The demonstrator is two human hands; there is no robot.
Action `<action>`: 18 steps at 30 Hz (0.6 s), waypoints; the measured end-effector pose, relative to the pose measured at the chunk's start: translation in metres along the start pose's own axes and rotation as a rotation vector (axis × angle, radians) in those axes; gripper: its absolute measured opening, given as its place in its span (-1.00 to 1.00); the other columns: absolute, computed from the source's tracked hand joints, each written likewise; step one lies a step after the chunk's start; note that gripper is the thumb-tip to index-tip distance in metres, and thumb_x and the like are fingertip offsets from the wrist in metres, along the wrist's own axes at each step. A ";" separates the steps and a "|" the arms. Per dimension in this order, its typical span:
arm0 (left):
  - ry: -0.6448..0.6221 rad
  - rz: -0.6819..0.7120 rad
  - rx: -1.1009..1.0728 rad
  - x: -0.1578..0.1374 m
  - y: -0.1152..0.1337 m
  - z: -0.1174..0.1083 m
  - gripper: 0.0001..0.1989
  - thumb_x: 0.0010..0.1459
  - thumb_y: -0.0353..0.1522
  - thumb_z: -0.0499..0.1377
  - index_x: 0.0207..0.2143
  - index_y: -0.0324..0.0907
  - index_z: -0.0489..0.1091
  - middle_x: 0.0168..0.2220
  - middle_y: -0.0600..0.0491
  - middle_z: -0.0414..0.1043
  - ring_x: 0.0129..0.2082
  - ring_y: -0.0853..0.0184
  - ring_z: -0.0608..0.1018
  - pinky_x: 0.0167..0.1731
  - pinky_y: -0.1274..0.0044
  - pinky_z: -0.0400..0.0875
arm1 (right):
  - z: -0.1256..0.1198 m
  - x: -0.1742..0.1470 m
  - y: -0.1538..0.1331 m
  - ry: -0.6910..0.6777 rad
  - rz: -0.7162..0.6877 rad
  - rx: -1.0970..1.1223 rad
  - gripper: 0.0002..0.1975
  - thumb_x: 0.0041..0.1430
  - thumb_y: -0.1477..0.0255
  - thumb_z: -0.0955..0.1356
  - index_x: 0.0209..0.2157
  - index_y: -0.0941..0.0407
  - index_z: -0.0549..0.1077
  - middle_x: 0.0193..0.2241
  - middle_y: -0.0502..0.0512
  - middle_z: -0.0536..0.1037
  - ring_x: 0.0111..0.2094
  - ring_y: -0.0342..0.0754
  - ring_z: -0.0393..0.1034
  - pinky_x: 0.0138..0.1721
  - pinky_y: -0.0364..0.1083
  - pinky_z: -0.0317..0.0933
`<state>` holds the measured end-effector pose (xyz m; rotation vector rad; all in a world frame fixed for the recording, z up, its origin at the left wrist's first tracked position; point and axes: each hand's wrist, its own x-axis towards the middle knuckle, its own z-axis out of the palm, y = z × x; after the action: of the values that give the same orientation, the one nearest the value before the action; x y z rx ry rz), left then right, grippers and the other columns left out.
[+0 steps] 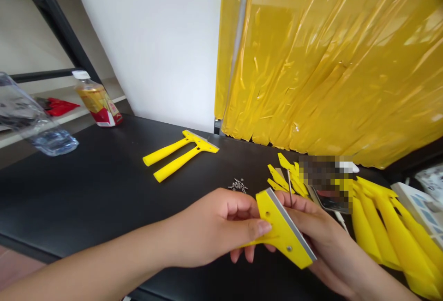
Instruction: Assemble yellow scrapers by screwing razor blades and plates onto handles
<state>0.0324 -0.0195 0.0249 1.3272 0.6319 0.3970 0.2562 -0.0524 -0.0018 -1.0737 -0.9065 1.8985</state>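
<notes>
Held item: one yellow scraper (282, 237), raised above the counter (121, 190). Left hand (214, 227): fingers pinching the scraper, thumb flat on its face, at least some other fingers behind. The head's long axis slants across the gap between the hands, far end by the left fingers, near end to their right; the metal strip (291, 224) along it faces the right hand (320, 231). The right fingers sit just past the strip, closed on a thin rod (290, 185) that rises away from them (whether they also touch the scraper cannot be determined). The left hand is nearer, being in contact. Relation judged decisive: rod to upper hole (267, 213), which lies just beyond the left thumb tip and appears unfilled; the lower hole carries a screw (289, 248). Loose hardware (238, 184) lies just beyond the left fingers.
</notes>
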 end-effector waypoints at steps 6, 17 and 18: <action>0.083 0.017 -0.015 0.003 0.000 -0.006 -0.73 0.39 -0.17 0.20 -0.16 -0.20 0.54 -0.19 -0.04 0.61 -0.43 0.43 0.52 -0.50 0.63 0.38 | -0.006 0.003 -0.002 -0.072 -0.077 0.009 -0.71 0.38 0.18 0.40 -0.23 0.12 0.60 -0.32 0.13 0.59 -0.33 -0.09 0.43 -0.31 -0.13 0.23; 0.070 0.050 -0.126 0.006 -0.002 -0.009 -0.73 0.32 -0.18 0.29 -0.10 -0.16 0.39 -0.21 0.02 0.49 -0.49 0.45 0.54 -0.57 0.64 0.36 | -0.016 0.003 0.007 -0.140 -0.003 0.233 -0.77 0.39 0.24 0.39 -0.15 0.11 0.60 -0.60 -0.17 0.00 -0.58 -0.25 -0.20 -0.50 -0.19 -0.10; 0.067 0.061 -0.138 0.006 -0.002 -0.009 -0.73 0.31 -0.19 0.30 -0.09 -0.15 0.37 -0.18 0.03 0.48 -0.49 0.46 0.55 -0.57 0.64 0.35 | -0.017 0.003 0.007 -0.137 -0.001 0.221 -0.77 0.38 0.24 0.39 -0.15 0.11 0.59 -0.61 -0.18 -0.03 -0.58 -0.25 -0.23 -0.51 -0.19 -0.13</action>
<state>0.0312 -0.0093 0.0205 1.2077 0.6103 0.5272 0.2684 -0.0495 -0.0159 -0.8199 -0.7503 2.0368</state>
